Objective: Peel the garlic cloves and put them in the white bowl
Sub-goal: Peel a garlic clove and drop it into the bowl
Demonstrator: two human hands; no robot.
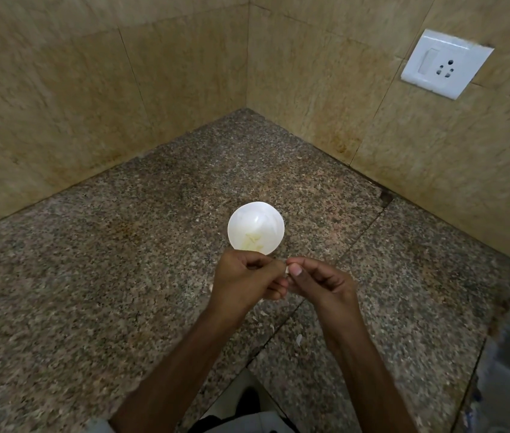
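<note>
Head view, live: left hand (244,276) and right hand (319,284) close together above the speckled granite counter (91,276), just this side of the white bowl (256,214). Pinched between the fingertips of both, a garlic clove (287,270), small and pale, mostly hidden, only a whitish sliver on show. Fingers of both hands curled in tight around it. Down in the bowl, a few yellowish peeled cloves (253,242), blurred, low against the near wall. On the counter between the forearms, a pale scrap of peel (299,339).
</note>
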